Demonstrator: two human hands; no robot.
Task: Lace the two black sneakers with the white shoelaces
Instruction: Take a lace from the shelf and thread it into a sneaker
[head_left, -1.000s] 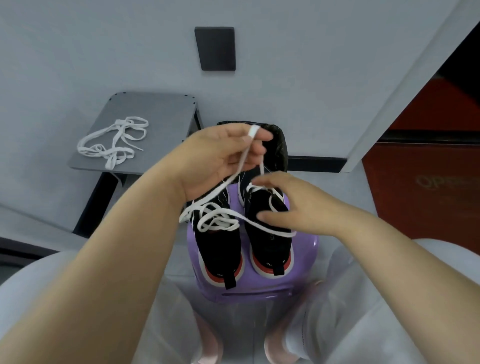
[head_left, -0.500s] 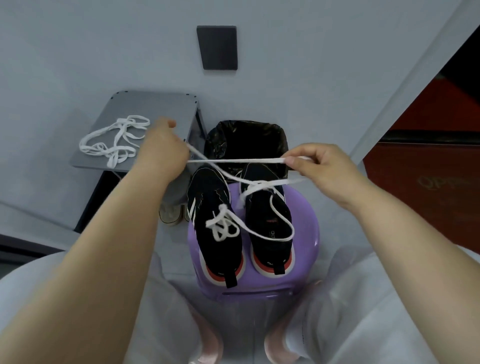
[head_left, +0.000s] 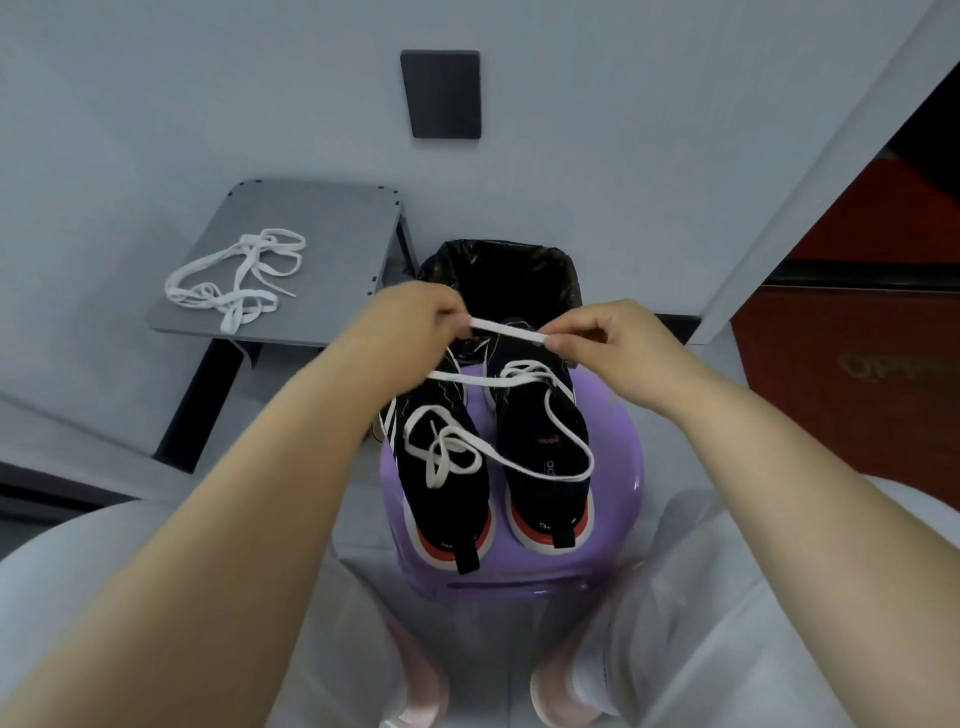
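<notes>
a white shoelace is pinched taut between the left hand and right hand above the purple stool, where both black sneakers are set; a spare shoelace is left on the tabletop left of the stool.

Two black sneakers are sitting side by side on a purple stool, toes toward its far edge, heels with white-and-red soles and black pull tabs at its near edge. The left sneaker is showing white side stripes and carrying a loose tangle of loops. One white shoelace is crossing the front of the right sneaker and draping round its opening. A short stretch is being pinched taut between the left grip and the right grip above the toes. The second shoelace is lying heaped near the grey tabletop's left edge.
</notes>
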